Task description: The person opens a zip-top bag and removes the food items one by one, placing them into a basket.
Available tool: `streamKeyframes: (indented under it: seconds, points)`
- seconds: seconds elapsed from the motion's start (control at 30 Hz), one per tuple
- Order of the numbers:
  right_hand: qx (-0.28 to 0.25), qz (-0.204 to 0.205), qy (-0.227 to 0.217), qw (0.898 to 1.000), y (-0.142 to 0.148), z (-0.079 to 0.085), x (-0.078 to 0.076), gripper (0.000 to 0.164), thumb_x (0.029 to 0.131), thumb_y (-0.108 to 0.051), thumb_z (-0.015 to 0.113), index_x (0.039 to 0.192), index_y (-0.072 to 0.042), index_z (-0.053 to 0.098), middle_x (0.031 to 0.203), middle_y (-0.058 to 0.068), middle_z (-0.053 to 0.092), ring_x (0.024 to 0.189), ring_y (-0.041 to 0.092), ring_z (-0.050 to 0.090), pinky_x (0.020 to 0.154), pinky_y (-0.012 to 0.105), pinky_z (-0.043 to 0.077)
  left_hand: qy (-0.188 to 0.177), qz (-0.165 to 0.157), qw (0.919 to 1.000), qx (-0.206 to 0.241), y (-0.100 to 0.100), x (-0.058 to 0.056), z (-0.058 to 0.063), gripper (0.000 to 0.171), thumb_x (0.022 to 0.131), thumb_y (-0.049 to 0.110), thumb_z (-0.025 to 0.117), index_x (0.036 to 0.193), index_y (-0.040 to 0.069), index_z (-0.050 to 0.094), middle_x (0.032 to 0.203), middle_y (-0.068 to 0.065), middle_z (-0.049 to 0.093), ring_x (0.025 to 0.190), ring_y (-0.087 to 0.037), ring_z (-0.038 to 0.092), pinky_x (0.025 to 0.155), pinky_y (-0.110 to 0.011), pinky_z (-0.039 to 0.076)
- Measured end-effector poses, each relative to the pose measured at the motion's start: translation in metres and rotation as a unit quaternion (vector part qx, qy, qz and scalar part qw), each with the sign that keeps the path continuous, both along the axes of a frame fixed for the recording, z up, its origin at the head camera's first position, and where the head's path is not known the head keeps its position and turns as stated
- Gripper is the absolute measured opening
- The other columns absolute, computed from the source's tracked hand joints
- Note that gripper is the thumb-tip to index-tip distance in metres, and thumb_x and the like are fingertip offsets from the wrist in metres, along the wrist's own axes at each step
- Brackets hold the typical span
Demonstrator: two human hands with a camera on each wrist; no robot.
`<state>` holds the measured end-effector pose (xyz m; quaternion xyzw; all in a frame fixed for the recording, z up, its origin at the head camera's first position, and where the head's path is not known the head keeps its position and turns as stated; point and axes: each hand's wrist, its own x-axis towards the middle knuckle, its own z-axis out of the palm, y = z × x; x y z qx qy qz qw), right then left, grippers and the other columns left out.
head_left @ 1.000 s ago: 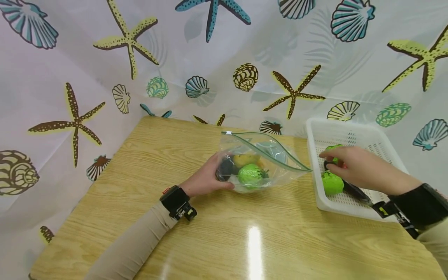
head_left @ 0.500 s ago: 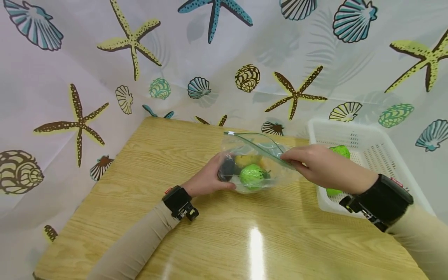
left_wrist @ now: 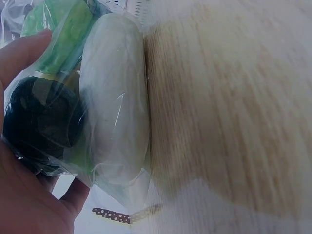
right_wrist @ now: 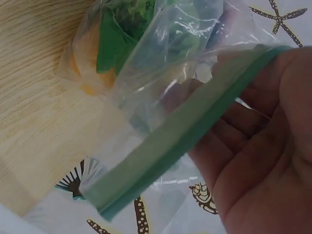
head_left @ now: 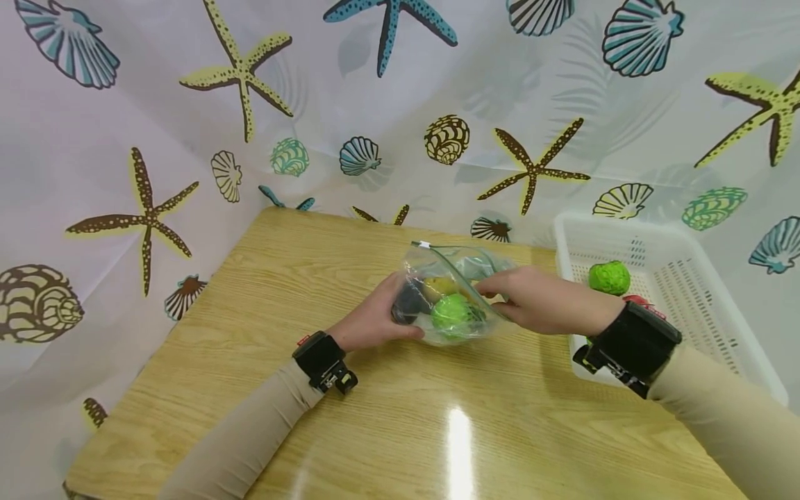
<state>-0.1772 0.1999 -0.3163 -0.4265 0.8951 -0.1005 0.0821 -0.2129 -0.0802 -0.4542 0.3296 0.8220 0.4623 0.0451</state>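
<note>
A clear bag (head_left: 476, 264) lies on the bench (head_left: 350, 417), with a dark vegetable (head_left: 409, 303), a green one (head_left: 451, 314) and a long white one (left_wrist: 114, 97) inside. Of the hands, the left (head_left: 378, 319) is wrapped around the bag's left end; the right (head_left: 537, 298), fingers partly bent, is at the bag's mouth, its hold unclear. Right of the bag stands a white basket (head_left: 687, 292) with a green vegetable (head_left: 609, 278) in it.

We see 2 beige sleeves (head_left: 250, 423) and, behind each grip, a black wristband (head_left: 319, 355) bearing a red tag (head_left: 303, 339) and small black camera (head_left: 346, 381).
</note>
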Motion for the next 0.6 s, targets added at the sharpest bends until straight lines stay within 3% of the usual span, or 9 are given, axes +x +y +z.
streamKeyframes:
  seconds: [0.3, 0.43, 0.6]
  points:
    - [0.040, -0.001, -0.022, 0.999, -0.015, -0.011, -0.012, 0.027, 0.093, -0.009, 0.057, 0.120, -0.009, 0.058, 0.107, 0.006, 0.064, 0.097, 0.020, 0.058, 0.075, 0.039, 0.053, 0.008, 0.003, 0.9999, -0.013, 0.000, -0.001, 0.000, 0.093, 0.068, 0.038, 0.083, 0.143, 0.040, 0.028, 0.138, 0.009, 0.036, 0.121, -0.006, 0.033, 0.101, -0.044, 0.036]
    - [0.047, 0.003, -0.020, 0.999, -0.019, -0.017, -0.017, 0.026, 0.093, -0.019, 0.060, 0.118, -0.011, 0.059, 0.109, 0.007, 0.065, 0.098, 0.021, 0.058, 0.080, 0.040, 0.054, 0.008, 0.001, 0.9999, -0.014, -0.001, 0.000, 0.000, 0.091, 0.069, 0.037, 0.083, 0.142, 0.038, 0.030, 0.138, 0.008, 0.036, 0.121, -0.006, 0.032, 0.102, -0.043, 0.035]
    - [0.071, -0.003, -0.033, 0.997, -0.025, -0.022, -0.019, 0.039, 0.088, -0.032, 0.068, 0.120, -0.012, 0.058, 0.112, 0.007, 0.064, 0.098, 0.020, 0.058, 0.081, 0.039, 0.053, 0.006, -0.007, 0.9999, -0.005, 0.000, -0.001, 0.000, 0.092, 0.069, 0.033, 0.084, 0.143, 0.037, 0.030, 0.140, 0.008, 0.034, 0.123, -0.005, 0.031, 0.104, -0.043, 0.033]
